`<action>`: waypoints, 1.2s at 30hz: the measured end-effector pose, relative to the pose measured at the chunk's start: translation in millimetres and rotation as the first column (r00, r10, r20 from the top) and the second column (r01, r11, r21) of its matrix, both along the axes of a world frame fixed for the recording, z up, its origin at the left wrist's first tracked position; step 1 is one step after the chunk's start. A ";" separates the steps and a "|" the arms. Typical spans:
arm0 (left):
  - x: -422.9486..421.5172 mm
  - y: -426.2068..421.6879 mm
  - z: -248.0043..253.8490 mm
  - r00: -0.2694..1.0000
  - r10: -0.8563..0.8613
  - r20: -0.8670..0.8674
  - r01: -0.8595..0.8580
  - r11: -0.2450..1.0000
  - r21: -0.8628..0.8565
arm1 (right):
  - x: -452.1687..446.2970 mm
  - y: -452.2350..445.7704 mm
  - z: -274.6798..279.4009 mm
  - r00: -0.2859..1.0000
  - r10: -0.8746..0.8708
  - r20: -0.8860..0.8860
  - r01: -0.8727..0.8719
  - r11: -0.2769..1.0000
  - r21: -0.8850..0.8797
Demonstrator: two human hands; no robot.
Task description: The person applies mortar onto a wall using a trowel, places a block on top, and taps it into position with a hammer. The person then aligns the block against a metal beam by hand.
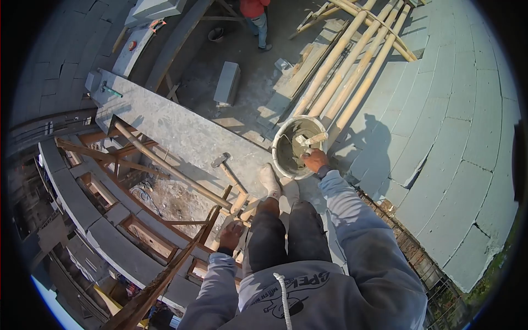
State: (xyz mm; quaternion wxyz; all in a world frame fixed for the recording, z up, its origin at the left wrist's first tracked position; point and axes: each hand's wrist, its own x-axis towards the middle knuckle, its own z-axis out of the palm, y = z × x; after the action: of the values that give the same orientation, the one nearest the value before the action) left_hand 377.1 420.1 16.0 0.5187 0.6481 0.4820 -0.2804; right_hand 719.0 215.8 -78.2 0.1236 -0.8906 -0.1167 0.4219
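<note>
A round bucket [279, 157] with wet grey mortar [287, 149] inside stands on the concrete ledge just beyond my feet. My right hand [314, 160] is closed at the bucket's right side, over the mortar; a tool with a pale handle [319, 138] stands up beside it, and what the fingers grip is partly hidden. My left hand [231, 235] is low at the left of my legs, beside bamboo and wooden pieces; its fingers are curled and whatever they hold is unclear. A hammer [221, 160] with a wooden handle lies left of my feet.
Bamboo poles [352, 60] lean beyond the bucket beside a grey block wall [434, 126]. The concrete ledge [165, 115] runs to the upper left, with a drop on both sides. Below are a pale block [227, 83] and a person in red [254, 12]. Timber braces [176, 269] rise at lower left.
</note>
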 end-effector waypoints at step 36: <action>92.1 200.1 -48.2 0.565 0.755 0.334 -0.812 0.437 0.387 | 296.3 98.9 -96.1 0.615 0.746 0.254 -0.731 0.661 -0.172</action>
State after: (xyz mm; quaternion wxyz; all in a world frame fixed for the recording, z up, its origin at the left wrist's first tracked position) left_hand 469.1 620.2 -32.2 0.4273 0.4748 0.7517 0.1640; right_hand 1015.4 314.7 -174.2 -0.1033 -0.8198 -0.4789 0.2964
